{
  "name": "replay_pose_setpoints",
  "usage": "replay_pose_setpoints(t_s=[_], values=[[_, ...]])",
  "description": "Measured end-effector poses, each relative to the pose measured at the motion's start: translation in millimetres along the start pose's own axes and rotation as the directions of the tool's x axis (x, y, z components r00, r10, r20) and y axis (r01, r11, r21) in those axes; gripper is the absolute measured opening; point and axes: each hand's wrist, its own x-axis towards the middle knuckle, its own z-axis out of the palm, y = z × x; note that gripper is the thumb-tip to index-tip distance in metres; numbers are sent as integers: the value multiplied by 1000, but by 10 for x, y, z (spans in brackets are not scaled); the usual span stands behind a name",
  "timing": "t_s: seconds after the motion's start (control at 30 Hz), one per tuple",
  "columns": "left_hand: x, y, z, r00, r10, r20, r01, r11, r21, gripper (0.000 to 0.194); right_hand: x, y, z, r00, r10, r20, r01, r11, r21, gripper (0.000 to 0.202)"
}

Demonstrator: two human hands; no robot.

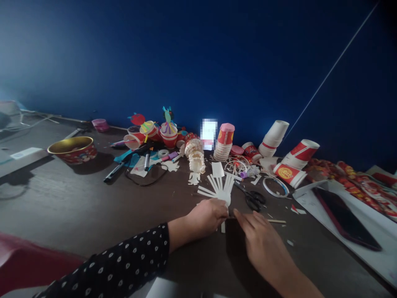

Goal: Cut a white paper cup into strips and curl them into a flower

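My left hand (206, 217) is closed on the base of a white paper piece (221, 189), whose cut strips fan out away from me. One narrow paper strip (223, 227) shows below the fingers. Just right of it, my right hand (263, 242) rests low over the table with its fingers bent and fingertips close to the paper's base. What lies under those fingertips is hidden. A thin pale stick (277, 221) emerges beside the right hand; whether the hand touches it is unclear. Black-handled scissors (252, 198) lie beyond the right hand.
Stacked paper cups (223, 142), a tape roll (275, 187) and paper scraps line the back. At left stand a red-and-gold bowl (72, 150) and markers (147, 161). A dark phone (347, 219) lies on a white tray (380, 238) at right. A blue wall (186, 62) rises behind.
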Motion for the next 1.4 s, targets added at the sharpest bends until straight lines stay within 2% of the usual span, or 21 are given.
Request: replay_pose_setpoints(t_s=[0.13, 0.27, 0.37, 0.5, 0.63, 0.83, 1.13, 1.4], values=[[2, 3, 0, 1000, -22, 2, 22, 999, -25, 21, -51, 20, 2, 998, -13, -55, 17, 998, 63, 47], [3, 6, -17, 999, -36, 14, 36, 999, -35, 18, -24, 13, -23, 993, -87, -74, 90, 995, 43, 44], [0, 11, -45, 999, -32, 33, 33, 999, -40, 18, 15, -7, -25, 986, -133, -99, 132, 991, -21, 43], [-15, 41, -99, 995, -75, 61, 77, 996, -36, 7, 55, -53, 4, 982, -137, -130, 119, 984, -134, 40], [-32, 78, -142, 986, -150, 67, 153, 987, -42, 18, 77, -83, 26, 981, -136, -138, 107, 973, -203, 37], [-41, 76, -141, 982, -179, 54, 181, 982, -43, 27, 122, -93, -14, 986, -130, -103, 100, 961, -259, 34], [-43, 36, -74, 988, -153, 14, 154, 985, -72, 32, 234, -156, 25, 996, -51, 74, 71, 947, -313, 34], [-36, 55, -130, 987, -161, 12, 161, 983, -87, 34, 246, -140, 76, 996, -46, 75, 70, 937, -343, 38]])
